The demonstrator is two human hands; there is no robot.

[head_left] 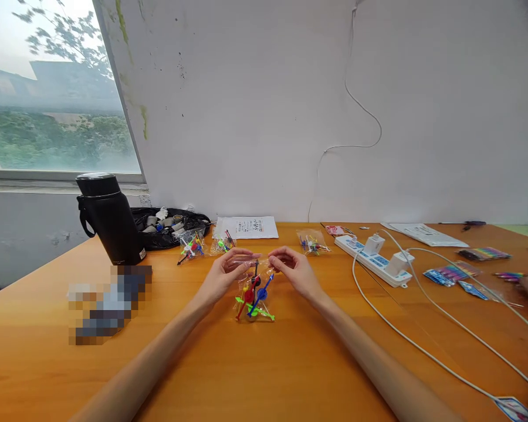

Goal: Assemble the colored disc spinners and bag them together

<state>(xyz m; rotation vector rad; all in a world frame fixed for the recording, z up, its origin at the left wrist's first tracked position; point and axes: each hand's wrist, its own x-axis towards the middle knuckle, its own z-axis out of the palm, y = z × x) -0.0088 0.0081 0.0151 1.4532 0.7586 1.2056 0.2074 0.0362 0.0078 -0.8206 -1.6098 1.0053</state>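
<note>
Between my hands is a clear plastic bag (pixel 256 296) of colourful plastic spinner arrows, with red, blue, green and black pieces showing through. My left hand (pixel 226 274) pinches the bag's top left edge between thumb and fingers. On the other side, my right hand (pixel 295 271) pinches the top right edge. The bag hangs upright or leans just above the orange wooden table (pixel 229 363); whether its bottom touches the wood I cannot tell. Similar bags of arrows lie farther back: one bag (pixel 191 246) and another bag (pixel 223 241) to the left, a third bag (pixel 313 242) to the right.
A black thermos (pixel 110 220) stands at the left, beside a black plastic bag (pixel 176 225) of odds and ends. A white power strip (pixel 372 258) with plugged-in chargers and trailing cables lies right. Packs of coloured pens (pixel 451 274) are farther right. Printed paper (pixel 246 227) lies near the wall.
</note>
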